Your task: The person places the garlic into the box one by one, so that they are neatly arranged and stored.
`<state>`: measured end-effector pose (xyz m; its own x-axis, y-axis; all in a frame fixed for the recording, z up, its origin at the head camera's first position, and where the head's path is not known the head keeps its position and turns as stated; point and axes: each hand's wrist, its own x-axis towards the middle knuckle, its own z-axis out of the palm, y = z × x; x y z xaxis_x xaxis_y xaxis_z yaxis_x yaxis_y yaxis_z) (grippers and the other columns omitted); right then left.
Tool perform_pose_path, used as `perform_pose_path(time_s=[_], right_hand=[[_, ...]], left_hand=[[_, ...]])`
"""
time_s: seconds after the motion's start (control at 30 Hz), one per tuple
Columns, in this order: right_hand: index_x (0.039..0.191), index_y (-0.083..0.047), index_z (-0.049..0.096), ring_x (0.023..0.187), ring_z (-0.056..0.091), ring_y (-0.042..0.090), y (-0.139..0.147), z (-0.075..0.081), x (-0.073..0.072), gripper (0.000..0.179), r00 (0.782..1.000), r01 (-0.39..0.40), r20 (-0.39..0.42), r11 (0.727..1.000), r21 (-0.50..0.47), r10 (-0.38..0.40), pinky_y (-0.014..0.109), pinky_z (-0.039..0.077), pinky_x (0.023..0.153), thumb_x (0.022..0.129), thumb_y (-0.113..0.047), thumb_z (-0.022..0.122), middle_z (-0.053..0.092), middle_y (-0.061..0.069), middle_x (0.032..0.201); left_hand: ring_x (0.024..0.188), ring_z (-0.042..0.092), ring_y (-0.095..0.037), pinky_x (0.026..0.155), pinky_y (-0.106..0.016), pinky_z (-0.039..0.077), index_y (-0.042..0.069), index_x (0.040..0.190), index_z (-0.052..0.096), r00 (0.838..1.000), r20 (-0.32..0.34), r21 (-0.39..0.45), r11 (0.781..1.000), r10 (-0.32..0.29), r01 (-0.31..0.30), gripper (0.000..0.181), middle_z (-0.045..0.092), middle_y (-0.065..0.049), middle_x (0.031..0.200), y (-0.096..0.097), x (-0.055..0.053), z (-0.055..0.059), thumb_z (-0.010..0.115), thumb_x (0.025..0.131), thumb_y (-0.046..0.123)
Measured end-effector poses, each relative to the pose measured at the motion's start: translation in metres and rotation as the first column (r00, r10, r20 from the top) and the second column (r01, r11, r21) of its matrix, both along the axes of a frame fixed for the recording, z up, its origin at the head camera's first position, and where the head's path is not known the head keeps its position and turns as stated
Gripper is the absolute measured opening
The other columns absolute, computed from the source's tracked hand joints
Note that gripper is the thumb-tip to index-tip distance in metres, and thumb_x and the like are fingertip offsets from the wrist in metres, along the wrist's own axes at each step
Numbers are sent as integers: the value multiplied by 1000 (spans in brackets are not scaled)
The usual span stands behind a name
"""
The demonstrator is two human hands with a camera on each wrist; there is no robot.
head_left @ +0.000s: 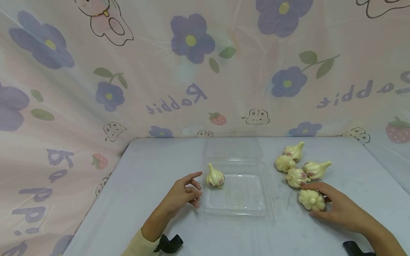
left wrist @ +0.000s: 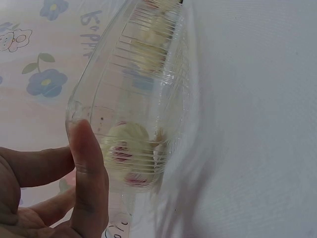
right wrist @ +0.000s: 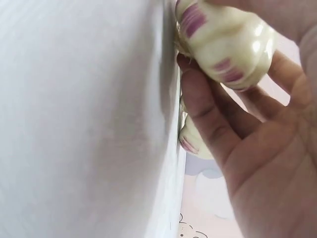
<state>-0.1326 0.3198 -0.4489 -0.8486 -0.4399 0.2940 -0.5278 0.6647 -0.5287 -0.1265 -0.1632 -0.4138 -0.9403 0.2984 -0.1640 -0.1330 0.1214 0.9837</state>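
A clear plastic clamshell box [head_left: 235, 209] lies with its lid folded back, and one garlic bulb [head_left: 215, 176] stands in its left part. My left hand [head_left: 183, 193] is at the box's left rim, index finger stretched out and the other fingers loosely bent. In the left wrist view a fingertip [left wrist: 83, 134] overlaps the rim, with the bulb showing through the ribbed wall. On the right, my right hand [head_left: 341, 209] grips another garlic bulb [head_left: 311, 200] between thumb and fingers. Its purple-streaked side [right wrist: 228, 44] faces the right wrist camera, close to the tabletop.
Several more garlic bulbs [head_left: 296, 177] cluster just beyond my right hand. Behind the box's tray lies its flat lid [head_left: 232, 148]. The white table [head_left: 153, 160] ends at a printed curtain [head_left: 192, 78] at the back and left.
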Motion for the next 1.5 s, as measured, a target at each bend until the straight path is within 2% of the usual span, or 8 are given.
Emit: perform_pose_path(time_s=[0.23, 0.43, 0.63, 0.9, 1.07, 1.23, 1.37, 1.5], right_hand=[[138, -21, 55, 110, 45, -19, -4, 5, 2, 76, 1000, 21, 22, 1000, 5, -22, 17, 50, 73, 70, -25, 90, 43, -33, 135], [137, -21, 49, 95, 56, -8, -5, 9, 3, 73, 993, 44, 107, 999, 11, -45, 21, 49, 68, 75, -26, 88, 49, -30, 126], [137, -23, 48, 105, 52, -13, -5, 11, 3, 69, 986, 46, 159, 999, -6, -44, 17, 50, 73, 79, -26, 85, 49, -29, 127], [138, -23, 50, 111, 49, -18, -13, 16, 0, 67, 992, 9, 126, 999, -46, -3, 11, 50, 80, 80, -22, 84, 40, -33, 137], [139, -18, 50, 114, 47, -19, -19, 24, -2, 68, 995, -39, 91, 996, -85, 47, 3, 45, 86, 80, -16, 83, 42, -26, 141], [139, -19, 52, 113, 49, -17, -31, 38, -7, 66, 997, -39, 64, 995, -92, 45, 0, 42, 89, 81, -16, 83, 48, -20, 137], [140, -21, 52, 114, 50, -14, -47, 50, -12, 64, 996, -36, 81, 996, -87, 43, 2, 42, 91, 83, -20, 81, 53, -12, 136], [140, -24, 52, 112, 52, -9, -62, 57, -15, 62, 994, -39, 101, 997, -65, 46, 10, 48, 90, 85, -25, 80, 55, -5, 137]], left_hand=[[67, 59, -14, 59, -27, 59, 3, 153, 35, 1000, -6, 3, 1000, -3, 3, 68, 50, -10, 103, -1, 0, 0, 60, 91, -9], [65, 59, -14, 58, -26, 58, 3, 153, 35, 1000, -4, 5, 1000, -5, 5, 68, 50, -11, 103, -1, 0, -1, 59, 91, -9], [66, 59, -14, 59, -26, 58, 3, 153, 35, 1000, -2, 3, 1000, -3, 3, 68, 50, -11, 103, -1, -1, -1, 59, 91, -9], [69, 59, -15, 59, -26, 59, 3, 153, 36, 1000, -1, 10, 1000, -5, 5, 68, 50, -12, 104, 0, -1, 0, 59, 91, -9], [68, 60, -15, 59, -26, 59, 3, 153, 36, 1000, 0, 10, 1000, -5, 5, 68, 50, -11, 104, 0, 0, -1, 60, 90, -9], [68, 60, -15, 59, -27, 59, 4, 153, 36, 1000, -7, 8, 1000, -5, 5, 68, 51, -13, 105, 0, -1, -1, 60, 91, -9], [69, 60, -14, 59, -26, 59, 4, 153, 36, 1000, -6, 8, 1000, -7, 7, 68, 50, -13, 105, 1, -1, -1, 60, 91, -9], [71, 60, -14, 59, -27, 59, 3, 153, 36, 1000, -1, 11, 1000, -4, 4, 67, 51, -13, 105, 1, 0, -1, 60, 91, -9]])
